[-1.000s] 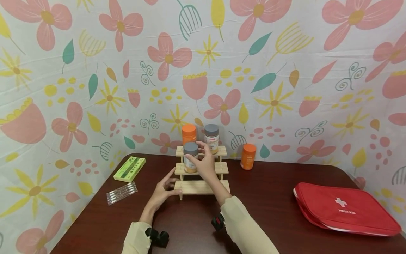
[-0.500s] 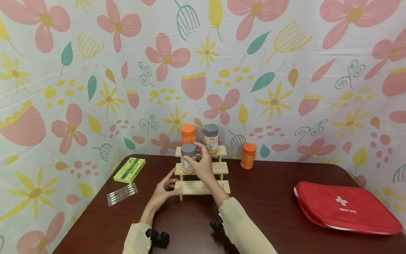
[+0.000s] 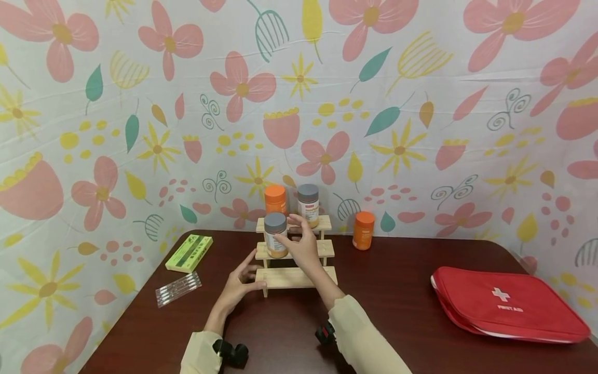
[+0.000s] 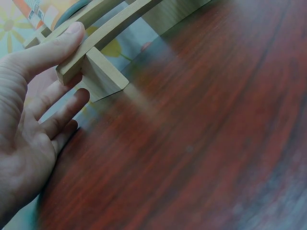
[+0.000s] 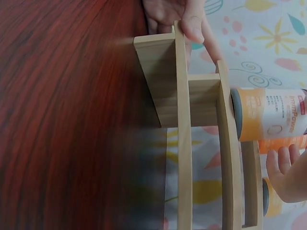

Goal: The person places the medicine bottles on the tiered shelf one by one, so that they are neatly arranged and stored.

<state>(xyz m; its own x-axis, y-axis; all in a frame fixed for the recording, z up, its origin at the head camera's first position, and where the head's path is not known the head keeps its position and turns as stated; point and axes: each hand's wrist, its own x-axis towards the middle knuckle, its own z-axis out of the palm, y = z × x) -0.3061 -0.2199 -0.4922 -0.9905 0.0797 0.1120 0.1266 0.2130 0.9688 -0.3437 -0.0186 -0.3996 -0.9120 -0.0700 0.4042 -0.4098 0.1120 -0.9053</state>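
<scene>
A three-step wooden display stand [image 3: 295,278] stands on the table. My left hand [image 3: 237,287] holds its lowest step at the left end, thumb [image 4: 72,36] on top and fingers below. A grey-capped supplement bottle [image 3: 275,236] with a white and orange label is upright on the middle step, toward the left. My right hand [image 3: 303,245] is just to its right, the thumb overlapping the bottle in the head view. In the right wrist view its loosely bent fingertips [image 5: 283,155] show a narrow gap from the bottle [image 5: 268,114].
On the top step stand an orange bottle [image 3: 274,197] and another grey-capped bottle [image 3: 308,205]. A second orange bottle [image 3: 363,231] is right of the stand. A green-yellow box [image 3: 189,253] and a cotton swab pack [image 3: 178,289] lie left; a red first aid bag [image 3: 509,306] lies right.
The grey-capped bottle has shifted slightly left on the middle step. My right hand has eased a little away from it. The left hand stays at the stand.
</scene>
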